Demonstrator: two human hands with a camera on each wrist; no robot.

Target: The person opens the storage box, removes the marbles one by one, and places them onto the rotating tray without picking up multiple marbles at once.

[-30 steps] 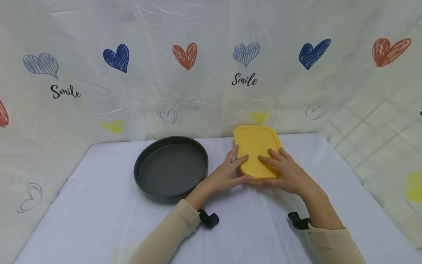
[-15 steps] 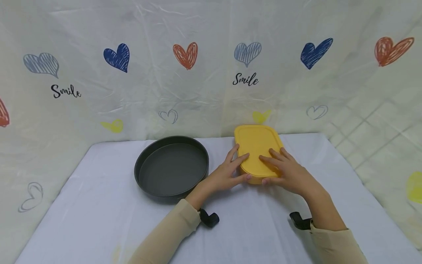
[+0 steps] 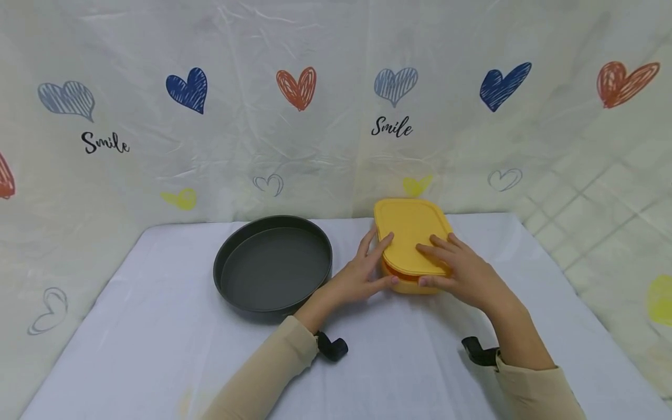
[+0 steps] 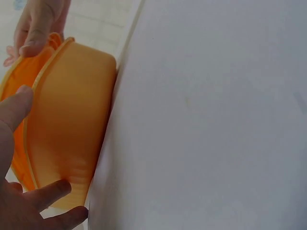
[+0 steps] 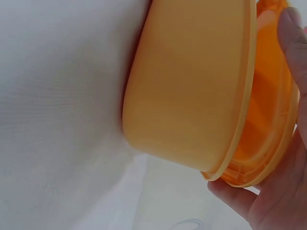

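Yellow plastic lid (image 3: 412,233), right of frame centre, tilted, near edge clear of matching food container (image 3: 412,287). Right hand (image 3: 464,274) pinches lid, thumb underneath; left hand (image 3: 361,277) spread against container. Lid likely light, slightly flexible, slick; best gripped by rim, container braced.

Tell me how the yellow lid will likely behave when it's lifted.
The yellow lid is probably light, since it looks thin beside the deep box. It seems fairly stiff: its rim keeps a rounded outline with the near edge raised off the box. Its smooth top may be somewhat slippery.
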